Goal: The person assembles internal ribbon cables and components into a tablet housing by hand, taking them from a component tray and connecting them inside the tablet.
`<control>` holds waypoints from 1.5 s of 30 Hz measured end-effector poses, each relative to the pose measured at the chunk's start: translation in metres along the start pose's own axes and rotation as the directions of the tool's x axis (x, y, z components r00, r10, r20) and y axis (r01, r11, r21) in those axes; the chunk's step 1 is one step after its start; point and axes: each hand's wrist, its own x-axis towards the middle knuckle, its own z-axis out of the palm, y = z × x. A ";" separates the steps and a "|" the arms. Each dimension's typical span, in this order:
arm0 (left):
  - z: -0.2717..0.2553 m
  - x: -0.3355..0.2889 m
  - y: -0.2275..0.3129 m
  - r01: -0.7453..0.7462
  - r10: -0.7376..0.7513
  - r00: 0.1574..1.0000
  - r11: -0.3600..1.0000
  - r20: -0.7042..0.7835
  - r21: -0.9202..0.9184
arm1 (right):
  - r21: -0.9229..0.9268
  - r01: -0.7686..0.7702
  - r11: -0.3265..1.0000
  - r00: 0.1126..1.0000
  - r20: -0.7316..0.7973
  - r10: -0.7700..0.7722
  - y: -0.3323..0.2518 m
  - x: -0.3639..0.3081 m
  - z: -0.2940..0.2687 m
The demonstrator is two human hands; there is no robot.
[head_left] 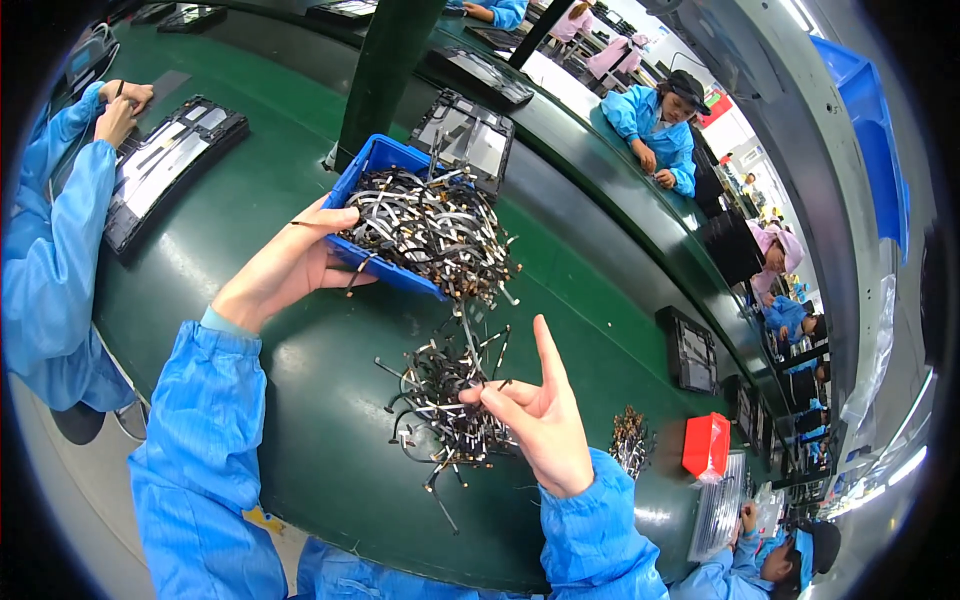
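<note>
My left hand (296, 258) grips the near left side of a blue plastic bin (385, 268), thumb over its rim. The bin is tilted and heaped with thin flat flex cables (425, 222) in black, white and grey with gold-coloured ends. Below it, a loose pile of similar cables (450, 405) lies on the green table. My right hand (540, 420) is at the right side of this pile, index finger stretched up, thumb and other fingers closed on a flex cable (468, 335). That strip seems to hang between the bin and my fingers; its lower end is hidden.
A smaller cable heap (630, 440) and a red bin (706, 447) stand to the right. Behind the blue bin are a green post (385, 85) and a flat black device panel (490, 145). A co-worker's hands (122, 110) work beside another panel (170, 170) at left.
</note>
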 end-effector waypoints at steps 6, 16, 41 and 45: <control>-0.004 -0.001 -0.001 -0.047 0.045 0.999 0.997 -0.021 -0.055 | -0.401 0.031 0.916 0.992 -0.100 -0.077 0.026 -0.004 -0.016; 0.010 0.002 -0.008 0.051 -0.050 0.998 0.996 0.023 -0.071 | -0.863 0.385 0.326 0.744 0.082 -0.663 -0.021 0.003 -0.029; 0.021 -0.004 -0.017 0.133 -0.123 0.990 0.979 0.075 -0.151 | -0.518 0.277 0.810 0.932 -0.059 -0.357 -0.006 0.005 -0.090; 0.018 -0.008 -0.016 0.140 -0.133 0.989 0.982 0.063 -0.130 | -0.264 0.159 0.951 0.970 0.220 -0.101 0.000 0.015 -0.069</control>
